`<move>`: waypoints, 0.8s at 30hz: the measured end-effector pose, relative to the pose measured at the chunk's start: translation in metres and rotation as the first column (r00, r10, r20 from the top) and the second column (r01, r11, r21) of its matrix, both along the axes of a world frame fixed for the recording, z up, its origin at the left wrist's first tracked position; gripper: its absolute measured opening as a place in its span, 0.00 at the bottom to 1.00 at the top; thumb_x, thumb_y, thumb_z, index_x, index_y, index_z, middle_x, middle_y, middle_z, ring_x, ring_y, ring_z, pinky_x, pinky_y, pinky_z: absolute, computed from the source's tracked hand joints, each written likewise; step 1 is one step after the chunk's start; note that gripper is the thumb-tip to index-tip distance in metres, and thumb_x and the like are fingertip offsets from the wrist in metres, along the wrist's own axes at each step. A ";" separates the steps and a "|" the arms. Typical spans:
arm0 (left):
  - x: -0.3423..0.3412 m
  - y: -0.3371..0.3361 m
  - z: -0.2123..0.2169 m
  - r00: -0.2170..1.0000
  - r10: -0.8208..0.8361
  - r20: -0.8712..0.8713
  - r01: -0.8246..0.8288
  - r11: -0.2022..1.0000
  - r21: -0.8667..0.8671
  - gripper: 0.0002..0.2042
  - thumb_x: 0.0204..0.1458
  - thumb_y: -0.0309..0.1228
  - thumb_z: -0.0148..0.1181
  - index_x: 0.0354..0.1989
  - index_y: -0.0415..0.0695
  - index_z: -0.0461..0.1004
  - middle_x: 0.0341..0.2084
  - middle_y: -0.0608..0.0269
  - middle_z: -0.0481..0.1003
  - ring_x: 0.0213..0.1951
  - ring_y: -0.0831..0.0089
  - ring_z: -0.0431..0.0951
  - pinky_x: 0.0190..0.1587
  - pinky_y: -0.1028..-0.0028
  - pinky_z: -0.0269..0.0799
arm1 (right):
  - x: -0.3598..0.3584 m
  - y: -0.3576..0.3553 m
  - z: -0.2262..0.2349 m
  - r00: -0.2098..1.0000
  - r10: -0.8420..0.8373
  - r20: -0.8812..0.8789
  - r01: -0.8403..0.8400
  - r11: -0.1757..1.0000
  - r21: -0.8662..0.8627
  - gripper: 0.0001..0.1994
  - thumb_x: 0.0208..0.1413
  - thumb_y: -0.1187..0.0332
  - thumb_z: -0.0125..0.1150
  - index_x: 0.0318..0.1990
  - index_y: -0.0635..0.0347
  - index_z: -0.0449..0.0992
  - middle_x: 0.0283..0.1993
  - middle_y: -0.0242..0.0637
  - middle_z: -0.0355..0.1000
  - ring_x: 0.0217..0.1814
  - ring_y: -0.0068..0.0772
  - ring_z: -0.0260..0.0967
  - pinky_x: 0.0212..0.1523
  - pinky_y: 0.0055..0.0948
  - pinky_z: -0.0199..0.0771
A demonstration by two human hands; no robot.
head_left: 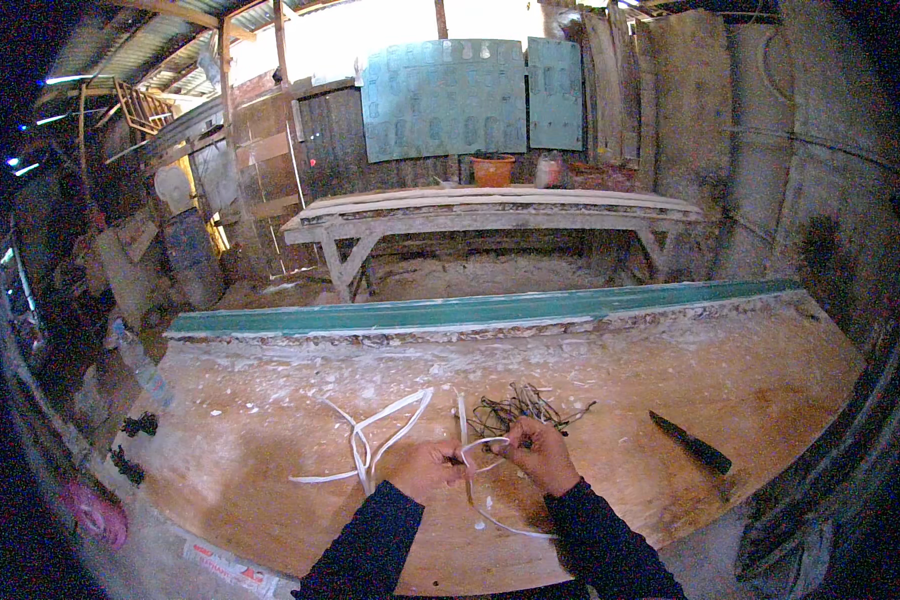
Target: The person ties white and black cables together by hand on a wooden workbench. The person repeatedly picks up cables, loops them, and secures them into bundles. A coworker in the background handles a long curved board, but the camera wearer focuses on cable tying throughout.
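Observation:
My left hand (425, 471) is closed over the wooden tabletop, its fingertips pinching a thin white strip (508, 528). A short distance to the right, my right hand (543, 459) pinches the same strip, which curves in a small loop between the two hands. A tangled bundle of thin dark strings or wires (526, 403) lies just beyond the right hand; which of these cannot be told. Several more white strips (395, 432) lie loosely crossed beyond the left hand. Well to the right rests a knife (688, 441) with a dark blade and handle.
A long green channel (490, 307) runs along the table's far edge, with white residue beside it. Two small dark bundles (138, 426) sit at the left edge. Behind stands a long bench (490, 212) bearing an orange bucket (493, 170).

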State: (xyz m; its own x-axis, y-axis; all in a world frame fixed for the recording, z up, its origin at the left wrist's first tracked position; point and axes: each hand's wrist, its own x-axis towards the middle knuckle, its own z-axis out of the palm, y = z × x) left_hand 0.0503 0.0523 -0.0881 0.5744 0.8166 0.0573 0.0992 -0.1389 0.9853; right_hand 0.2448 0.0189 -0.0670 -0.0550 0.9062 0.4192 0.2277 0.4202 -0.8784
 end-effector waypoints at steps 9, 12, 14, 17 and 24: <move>-0.001 -0.013 0.019 0.959 -0.283 -0.014 0.281 0.955 -0.093 0.04 0.43 0.28 0.58 0.25 0.42 0.71 0.20 0.70 0.69 0.24 0.83 0.68 0.23 0.84 0.63 | 0.011 0.004 0.011 0.807 -0.563 0.180 0.477 0.800 0.364 0.03 0.38 0.77 0.57 0.22 0.61 0.70 0.30 0.39 0.66 0.35 0.35 0.65 0.34 0.29 0.65; 0.001 -0.013 0.027 0.998 -0.050 0.023 0.053 0.988 -0.144 0.09 0.41 0.35 0.59 0.25 0.42 0.72 0.17 0.65 0.70 0.23 0.79 0.71 0.26 0.78 0.66 | 0.010 0.007 0.008 0.832 -0.534 0.153 0.467 0.821 0.328 0.04 0.37 0.77 0.57 0.24 0.60 0.73 0.34 0.40 0.66 0.38 0.37 0.64 0.37 0.30 0.65; -0.001 -0.010 0.025 0.986 0.151 -0.072 -0.153 0.988 -0.022 0.08 0.41 0.33 0.60 0.22 0.41 0.72 0.15 0.66 0.69 0.23 0.79 0.70 0.25 0.78 0.66 | 0.013 0.008 0.004 0.846 -0.505 0.170 0.444 0.844 0.300 0.05 0.37 0.76 0.58 0.25 0.59 0.74 0.34 0.40 0.65 0.39 0.37 0.64 0.39 0.30 0.64; -0.004 0.003 0.016 0.894 0.439 -0.093 -0.398 0.871 0.288 0.07 0.39 0.30 0.60 0.21 0.40 0.72 0.14 0.66 0.70 0.22 0.79 0.69 0.24 0.79 0.65 | 0.015 0.007 0.002 0.895 -0.402 0.195 0.350 0.902 0.252 0.04 0.37 0.75 0.60 0.25 0.58 0.74 0.34 0.39 0.66 0.39 0.35 0.64 0.40 0.29 0.64; -0.016 0.022 0.000 0.623 0.779 0.072 -0.715 0.530 0.456 0.06 0.35 0.27 0.63 0.19 0.40 0.73 0.15 0.66 0.67 0.19 0.79 0.65 0.23 0.79 0.62 | -0.011 -0.016 0.014 0.974 0.192 0.121 -0.192 0.981 -0.014 0.06 0.40 0.69 0.61 0.28 0.57 0.75 0.36 0.36 0.67 0.42 0.33 0.63 0.46 0.29 0.61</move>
State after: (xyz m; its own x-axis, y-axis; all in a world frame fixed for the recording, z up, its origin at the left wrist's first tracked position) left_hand 0.0346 0.0743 -0.0881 -0.2079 0.8606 0.4649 0.4735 -0.3273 0.8177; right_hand 0.2337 0.0026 -0.0532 -0.2787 0.8748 0.3963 0.2482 0.4643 -0.8502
